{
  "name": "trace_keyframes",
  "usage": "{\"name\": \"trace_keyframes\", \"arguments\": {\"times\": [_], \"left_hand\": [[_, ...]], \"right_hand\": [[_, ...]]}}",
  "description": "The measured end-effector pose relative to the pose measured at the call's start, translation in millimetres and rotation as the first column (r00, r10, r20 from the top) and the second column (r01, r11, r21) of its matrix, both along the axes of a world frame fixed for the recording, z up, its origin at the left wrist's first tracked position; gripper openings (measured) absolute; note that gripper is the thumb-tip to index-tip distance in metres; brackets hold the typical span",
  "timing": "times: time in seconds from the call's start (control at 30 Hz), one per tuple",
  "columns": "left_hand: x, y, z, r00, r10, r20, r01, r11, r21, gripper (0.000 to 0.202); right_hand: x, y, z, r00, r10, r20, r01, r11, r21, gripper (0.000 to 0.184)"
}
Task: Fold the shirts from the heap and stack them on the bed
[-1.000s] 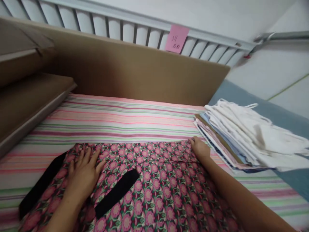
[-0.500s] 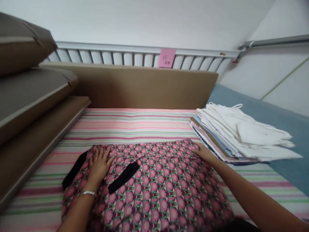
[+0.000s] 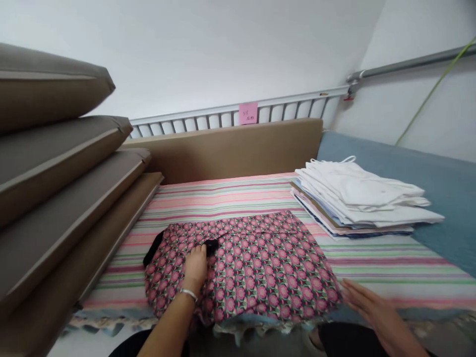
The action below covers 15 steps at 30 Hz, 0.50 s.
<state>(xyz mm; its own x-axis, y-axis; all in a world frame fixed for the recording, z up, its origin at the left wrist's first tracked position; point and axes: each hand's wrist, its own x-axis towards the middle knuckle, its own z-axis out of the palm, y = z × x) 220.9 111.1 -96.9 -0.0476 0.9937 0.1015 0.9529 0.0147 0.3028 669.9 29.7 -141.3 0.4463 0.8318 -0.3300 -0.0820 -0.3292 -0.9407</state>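
Observation:
A pink floral garment (image 3: 267, 263) with black trim lies folded on a striped cloth (image 3: 223, 198). My left hand (image 3: 196, 267), with a silver bangle at the wrist, rests on its left half. Its fingers are closed on a black strap (image 3: 212, 246), whose end shows bunched beyond the fingertips. Another black band (image 3: 153, 248) sticks out at the garment's left edge. My right hand (image 3: 372, 310) is beside the garment's lower right corner, fingers stretched out and holding nothing. Whether its fingertips touch the fabric I cannot tell.
Folded clothes (image 3: 364, 198), white on top, are stacked at the right. Thick brown cushions (image 3: 74, 183) pile up at the left. A long brown panel (image 3: 238, 153) stands before a white radiator (image 3: 178, 126) bearing a pink note (image 3: 248, 113). Blue fabric (image 3: 390, 153) covers the right side.
My left hand has come from the garment's upper left onto the black strap. My right hand has left the upper right corner and come down to the lower right. The view has shifted.

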Motion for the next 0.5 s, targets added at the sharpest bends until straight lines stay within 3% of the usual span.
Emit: {"name": "trace_keyframes", "arguments": {"times": [0.13, 0.23, 0.3, 0.37, 0.43, 0.5], "left_hand": [[5, 21, 14.2, 0.99, 0.044, 0.131, -0.039, 0.999, -0.035, 0.028], [3, 12, 21.4, 0.955, 0.002, 0.295, 0.009, 0.999, -0.037, 0.02], [-10, -9, 24.2, 0.915, 0.018, 0.402, -0.02, 1.0, 0.002, 0.025], [-32, -39, 23.0, 0.86, 0.126, 0.494, -0.168, 0.985, 0.041, 0.034], [-56, -74, 15.3, 0.762, 0.287, 0.581, -0.368, 0.929, 0.024, 0.046], [-74, -108, 0.3, 0.606, 0.437, 0.664, -0.524, 0.848, -0.081, 0.057]], "right_hand": [[-21, -40, -14.3, 0.972, 0.062, -0.228, -0.083, 0.993, -0.084, 0.044], [-35, -44, -22.0, 0.96, 0.055, -0.276, -0.113, 0.973, -0.199, 0.044], [-39, -38, -28.3, 0.96, 0.015, -0.28, -0.096, 0.956, -0.279, 0.044], [-41, -31, -35.4, 0.958, -0.01, -0.287, -0.082, 0.949, -0.306, 0.044], [-43, -24, -41.6, 0.95, -0.023, -0.31, -0.078, 0.948, -0.309, 0.04], [-46, -19, -45.8, 0.93, -0.031, -0.366, -0.093, 0.944, -0.317, 0.032]]}}
